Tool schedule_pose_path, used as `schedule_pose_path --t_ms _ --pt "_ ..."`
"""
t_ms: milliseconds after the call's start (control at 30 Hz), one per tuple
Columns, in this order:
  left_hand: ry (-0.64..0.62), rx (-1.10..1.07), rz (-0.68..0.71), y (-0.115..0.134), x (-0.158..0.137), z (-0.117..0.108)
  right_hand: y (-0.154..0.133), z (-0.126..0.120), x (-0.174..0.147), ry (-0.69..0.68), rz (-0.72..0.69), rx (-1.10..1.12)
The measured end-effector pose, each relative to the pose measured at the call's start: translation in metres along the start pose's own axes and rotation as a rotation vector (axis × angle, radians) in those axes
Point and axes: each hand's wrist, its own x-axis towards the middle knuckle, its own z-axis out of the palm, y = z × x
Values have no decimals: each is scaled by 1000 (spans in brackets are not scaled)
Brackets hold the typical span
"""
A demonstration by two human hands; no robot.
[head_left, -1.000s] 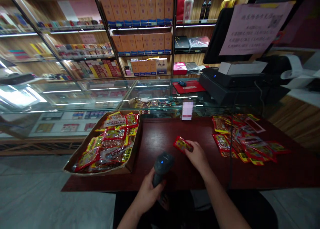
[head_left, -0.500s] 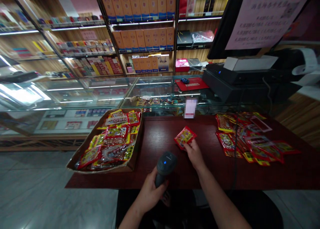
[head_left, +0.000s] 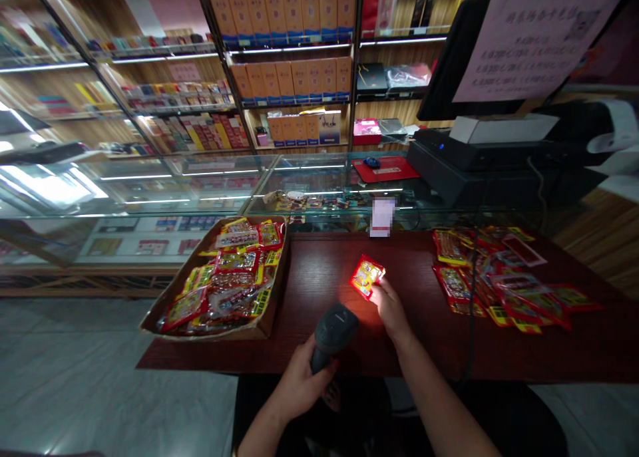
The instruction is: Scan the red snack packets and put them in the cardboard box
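My left hand (head_left: 305, 378) is wrapped round the handle of a dark grey barcode scanner (head_left: 335, 328), whose head points forward and to the right. Between the thumb and fingers of my right hand (head_left: 391, 308) is a small red and yellow snack packet (head_left: 367, 277), held by its lower right edge above the dark wooden table (head_left: 319, 261). Bright reddish light from the scanner falls on the packet and on the tabletop around it. A gap separates the scanner from the packet.
An open cardboard box (head_left: 273, 310) full of similar packets stands at the left. A loose pile of packets (head_left: 499, 277) lies at the right, with a dark cable (head_left: 472, 324) hanging before it. Behind are a glass display counter (head_left: 309, 171) and a monitor (head_left: 449, 61).
The scanner's light has come on and now lights up the packet. My right hand has turned the packet slightly. The whole view has shifted a little.
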Motion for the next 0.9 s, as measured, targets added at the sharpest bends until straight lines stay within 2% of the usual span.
schedule_pose_path --t_ms 233,533,633,767,900 --pt "-13 23 12 3 -1 0 3 -2 0 -6 -6 -5" --pt "-43 100 103 7 -1 -4 12 -5 0 -2 10 8" --pt "-41 97 75 6 1 -3 7 -2 -3 8 -6 2" --pt "-83 47 -29 9 0 -3 -1 5 -8 14 -38 16" --pt "-115 49 40 11 -1 -6 -5 7 -11 0 -7 81"
